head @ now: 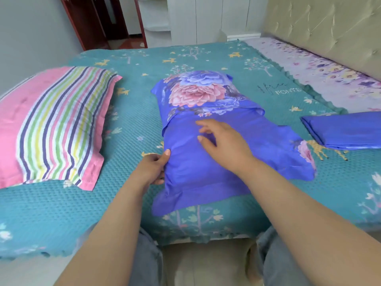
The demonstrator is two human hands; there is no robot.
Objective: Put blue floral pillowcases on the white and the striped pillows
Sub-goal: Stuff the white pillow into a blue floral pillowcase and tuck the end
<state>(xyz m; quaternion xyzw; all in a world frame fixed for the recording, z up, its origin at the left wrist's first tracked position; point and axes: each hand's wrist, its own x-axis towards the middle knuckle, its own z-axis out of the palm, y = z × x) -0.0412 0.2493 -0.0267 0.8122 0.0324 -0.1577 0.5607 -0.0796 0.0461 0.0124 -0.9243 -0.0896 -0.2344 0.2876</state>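
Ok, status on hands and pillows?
Left hand grips cased pillow; right hand open above it. Striped pillow bare, spare case folded. Nothing blocking.

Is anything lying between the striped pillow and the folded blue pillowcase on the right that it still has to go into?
Yes: the covered pillow lies mid-bed between the striped pillow and the folded pillowcase, with both hands on it.

blue floral pillowcase point(216, 153), pink striped pillow point(53, 124)
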